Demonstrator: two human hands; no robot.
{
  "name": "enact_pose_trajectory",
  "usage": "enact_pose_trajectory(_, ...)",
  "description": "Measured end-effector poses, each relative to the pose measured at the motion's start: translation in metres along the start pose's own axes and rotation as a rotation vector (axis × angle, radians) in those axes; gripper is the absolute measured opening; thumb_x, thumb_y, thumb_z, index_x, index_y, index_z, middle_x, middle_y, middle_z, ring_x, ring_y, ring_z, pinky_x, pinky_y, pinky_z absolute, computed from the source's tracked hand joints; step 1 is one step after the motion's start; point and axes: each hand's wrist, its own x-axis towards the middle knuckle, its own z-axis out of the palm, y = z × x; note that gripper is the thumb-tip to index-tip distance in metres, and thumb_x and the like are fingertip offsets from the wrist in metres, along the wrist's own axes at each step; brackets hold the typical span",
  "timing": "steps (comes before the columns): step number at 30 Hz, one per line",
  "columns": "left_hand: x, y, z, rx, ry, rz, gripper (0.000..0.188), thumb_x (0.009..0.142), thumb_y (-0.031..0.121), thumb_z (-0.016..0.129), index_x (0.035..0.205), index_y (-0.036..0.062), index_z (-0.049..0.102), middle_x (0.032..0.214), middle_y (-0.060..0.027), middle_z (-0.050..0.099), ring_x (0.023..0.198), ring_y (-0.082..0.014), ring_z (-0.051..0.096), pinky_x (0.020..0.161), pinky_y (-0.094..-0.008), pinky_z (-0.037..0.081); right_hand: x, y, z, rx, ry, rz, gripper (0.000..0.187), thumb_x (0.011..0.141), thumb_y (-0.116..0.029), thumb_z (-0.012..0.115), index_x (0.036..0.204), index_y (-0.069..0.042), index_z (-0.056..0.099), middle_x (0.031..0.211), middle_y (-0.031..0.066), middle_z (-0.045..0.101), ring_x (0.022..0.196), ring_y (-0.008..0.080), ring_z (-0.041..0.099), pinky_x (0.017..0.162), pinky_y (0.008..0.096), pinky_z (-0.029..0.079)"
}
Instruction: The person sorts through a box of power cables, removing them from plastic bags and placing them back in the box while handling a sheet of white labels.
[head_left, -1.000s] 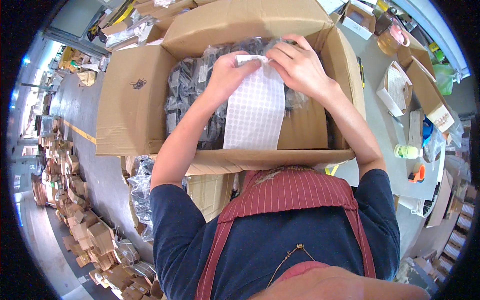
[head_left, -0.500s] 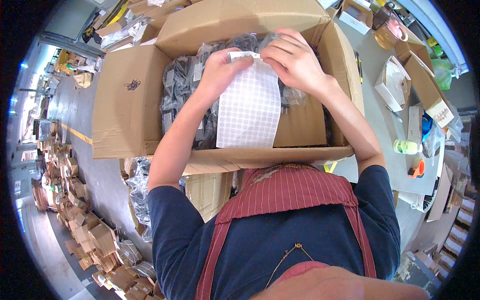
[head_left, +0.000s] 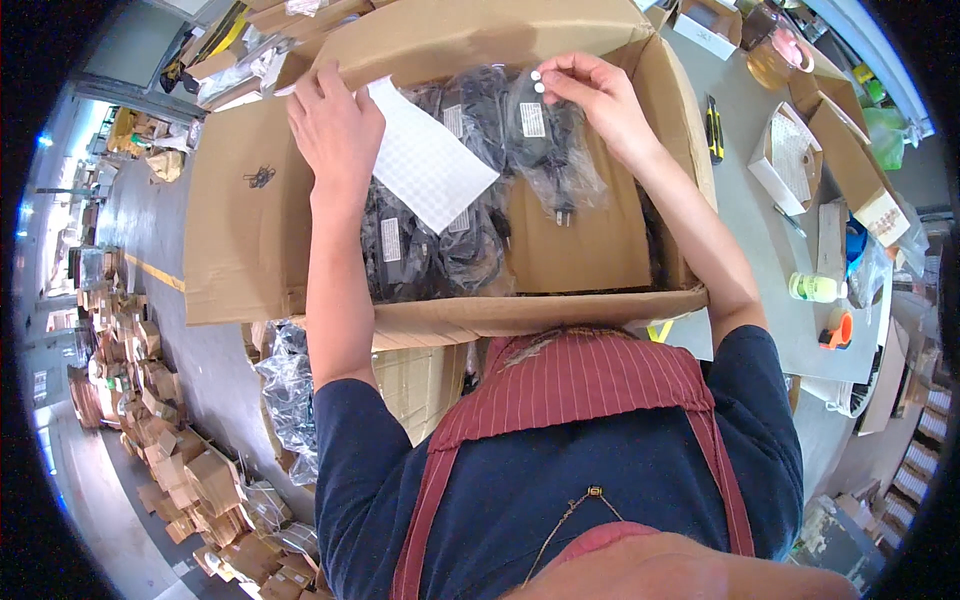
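Sheet [head_left: 430, 155]: our left fingers [head_left: 328, 88] hold it near the box's [head_left: 530, 305] far-left corner.
Dots [head_left: 539, 87]: right fingers [head_left: 572, 66] pinch two, ideally by rims.

A workshop or warehouse: heaped cardboard cartons [head_left: 207, 470], a yellow floor line [head_left: 155, 269], a cluttered grey worktable [head_left: 738, 195]

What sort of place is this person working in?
Probably a packing area in a workshop or warehouse: an open carton holds labelled black goods in clear bags, many cardboard boxes are heaped on the left, and a yellow cutter lies on a grey table.
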Motion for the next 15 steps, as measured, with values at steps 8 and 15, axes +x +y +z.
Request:
enact_pose_trajectory(8,-0.050,0.096,0.000,-0.703,-0.379,0.751,0.041,0.073,0.008,0.072,0.113,0.0105,0.064,0.120,-0.0128,0.058,0.119,-0.0347,0.052,0.103,-0.0478,0.039,0.005,0.008,-0.007,0.139,0.104,0.080,0.016,0.094,-0.012,0.064,0.103,0.000,0.069,0.088,0.0028,0.067,0.079,0.0107,0.060,0.080,0.0252,0.046)
enact_pose_trajectory(15,-0.091,0.101,0.029,-0.763,-0.672,1.084,0.054,0.068,0.004,0.069,0.119,0.0214,0.066,0.137,-0.0112,0.051,0.132,-0.0298,0.044,0.113,-0.0515,0.028,0.009,0.016,-0.021,0.107,0.137,0.071,0.018,0.095,-0.012,0.063,0.106,0.001,0.068,0.092,0.0039,0.068,0.081,0.0116,0.062,0.082,0.0266,0.049)
